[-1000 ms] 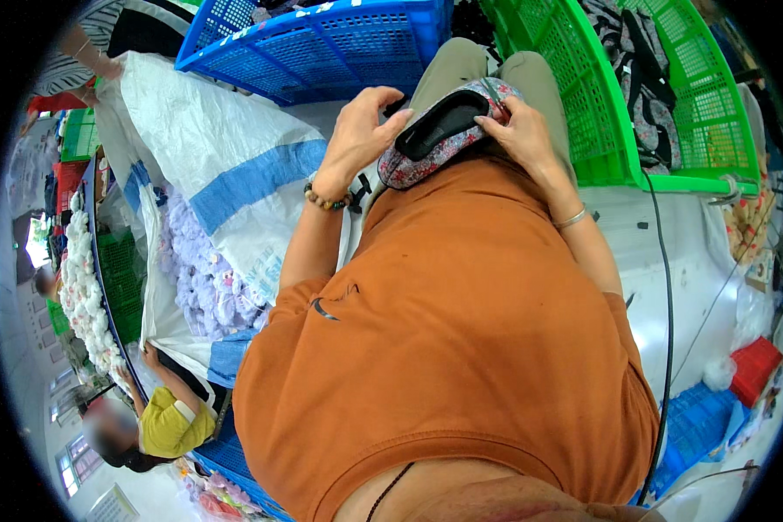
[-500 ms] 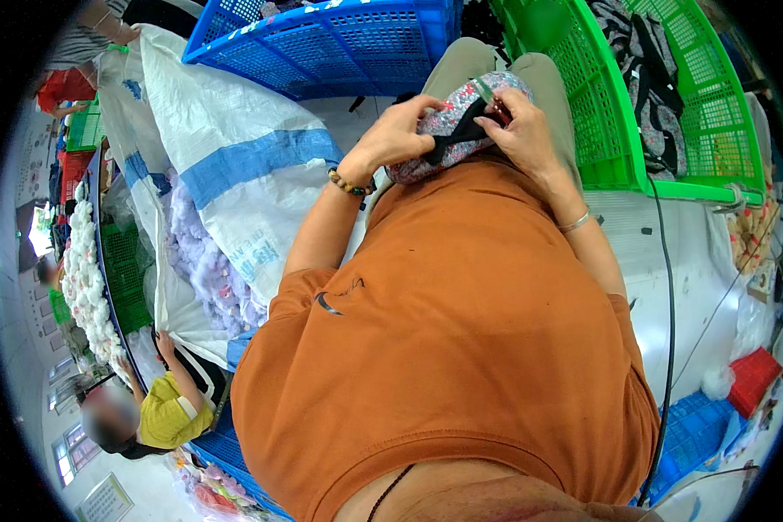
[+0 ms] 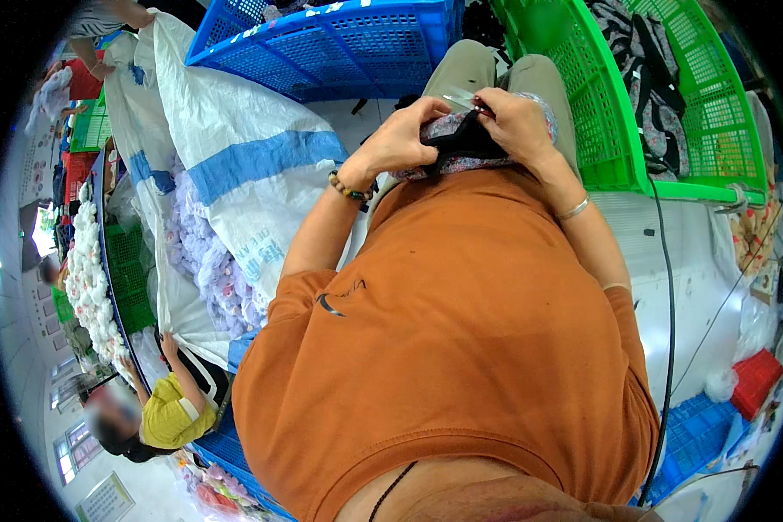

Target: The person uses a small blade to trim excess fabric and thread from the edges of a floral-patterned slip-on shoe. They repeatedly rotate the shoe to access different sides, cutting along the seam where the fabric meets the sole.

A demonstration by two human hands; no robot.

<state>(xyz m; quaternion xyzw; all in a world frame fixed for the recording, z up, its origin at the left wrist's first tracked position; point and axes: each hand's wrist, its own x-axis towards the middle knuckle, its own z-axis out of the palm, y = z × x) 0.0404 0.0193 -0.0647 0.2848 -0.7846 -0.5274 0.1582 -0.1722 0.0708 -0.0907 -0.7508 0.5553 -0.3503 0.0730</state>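
Note:
Across my lap lies a floral fabric piece (image 3: 539,113) with a black band (image 3: 465,143). My left hand (image 3: 402,135) pinches the edge of this band between thumb and fingers. Close beside it, my right hand (image 3: 515,122) is closed around what looks like a pair of thread snips (image 3: 459,99), its pale shiny blades pointing left over the fabric. The right thumb presses near the band. The fingers hide most of the snips' handle.
Ahead stands a blue crate (image 3: 339,48); a green crate (image 3: 622,130) at the right holds similar floral and black pieces. A white woven sack (image 3: 235,130) with fluffy lilac goods (image 3: 204,252) lies left. A black cable (image 3: 667,304) hangs at right. A co-worker in yellow (image 3: 178,409) is lower left.
The fabric has been turned and bunched under my hands, so less of the floral side shows. My right hand has tilted, swinging the snips' blades leftward. Upper left, another person's arm has moved.

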